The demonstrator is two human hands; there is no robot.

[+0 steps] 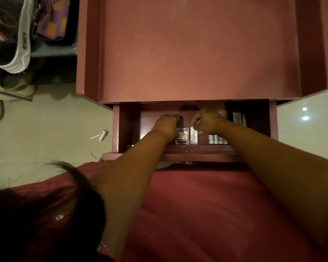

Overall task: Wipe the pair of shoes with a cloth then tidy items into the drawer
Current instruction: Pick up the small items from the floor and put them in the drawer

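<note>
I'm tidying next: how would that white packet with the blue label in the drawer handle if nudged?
The white packet looks thin and flat, so probably light and slides easily. It stands against the drawer front, so it may tip.

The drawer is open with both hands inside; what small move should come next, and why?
Probably set the small packet upright beside the plaster box: the right hand seems to pinch it, the left hand rests by the box, inside the drawer.

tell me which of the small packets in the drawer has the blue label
The packet just under the left hand; it has a blue band on top, while the narrow one beside it is plain white.
</note>
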